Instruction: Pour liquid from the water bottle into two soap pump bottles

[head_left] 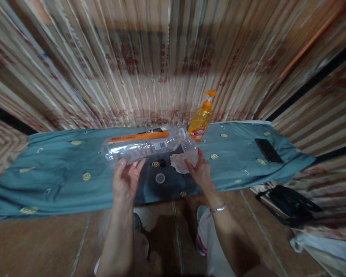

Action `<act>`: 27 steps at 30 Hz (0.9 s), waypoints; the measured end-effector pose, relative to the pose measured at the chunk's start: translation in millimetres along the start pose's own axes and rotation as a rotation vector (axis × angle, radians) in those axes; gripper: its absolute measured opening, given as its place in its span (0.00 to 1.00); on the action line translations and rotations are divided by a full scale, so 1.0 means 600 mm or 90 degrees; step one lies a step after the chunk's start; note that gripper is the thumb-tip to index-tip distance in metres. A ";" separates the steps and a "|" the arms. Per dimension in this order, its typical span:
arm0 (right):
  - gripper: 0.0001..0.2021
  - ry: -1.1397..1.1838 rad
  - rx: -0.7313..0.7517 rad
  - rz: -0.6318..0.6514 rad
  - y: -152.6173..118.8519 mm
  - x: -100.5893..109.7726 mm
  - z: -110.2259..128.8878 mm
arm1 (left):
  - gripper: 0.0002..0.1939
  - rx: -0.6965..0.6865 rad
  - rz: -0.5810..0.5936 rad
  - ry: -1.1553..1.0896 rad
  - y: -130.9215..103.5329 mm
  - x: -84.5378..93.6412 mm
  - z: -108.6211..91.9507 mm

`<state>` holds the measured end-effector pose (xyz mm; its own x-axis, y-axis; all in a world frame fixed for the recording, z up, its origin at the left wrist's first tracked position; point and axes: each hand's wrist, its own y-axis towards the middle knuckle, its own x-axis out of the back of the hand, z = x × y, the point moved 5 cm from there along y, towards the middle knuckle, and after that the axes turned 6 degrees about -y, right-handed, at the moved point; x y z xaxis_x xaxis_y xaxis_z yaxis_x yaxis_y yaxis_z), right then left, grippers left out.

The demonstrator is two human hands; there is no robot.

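Observation:
A large clear plastic bottle [138, 146] with an orange and white label lies level above the cloth, its neck pointing right. My left hand [127, 179] grips it from below near its base, thumb on the near side. My right hand [201, 171] is closed on a clear, rounded plastic piece [190, 146] that sits against the bottle's neck; whether it is a cup or a cut bottle top I cannot tell. Below that piece is a crumpled whitish tissue [179, 163], close to my right thumb; whether it is held is unclear. Behind stands a yellow pump bottle [200, 122].
A teal patterned cloth [60, 165] covers the long surface. On it lie a round translucent disc [160, 178], a small black object [163, 163] and a dark phone [268, 151]. Striped curtains [144, 57] hang behind. A black bag [291, 202] is at lower right.

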<state>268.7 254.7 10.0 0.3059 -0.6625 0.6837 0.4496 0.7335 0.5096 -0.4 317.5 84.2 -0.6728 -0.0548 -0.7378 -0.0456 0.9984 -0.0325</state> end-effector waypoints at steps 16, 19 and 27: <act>0.38 -0.012 0.023 0.023 -0.001 0.001 0.014 | 0.22 0.001 0.005 0.005 0.003 0.005 -0.005; 0.39 -0.007 0.015 0.027 0.000 0.001 0.009 | 0.21 -0.003 0.000 0.012 0.002 0.005 -0.007; 0.39 -0.003 0.012 0.033 0.000 -0.001 0.005 | 0.22 -0.004 -0.003 0.024 0.003 0.010 -0.012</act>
<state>265.9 255.5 11.1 0.3250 -0.6226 0.7119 0.4171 0.7699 0.4830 -9.5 319.0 84.6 -0.7001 -0.0596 -0.7116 -0.0530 0.9981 -0.0314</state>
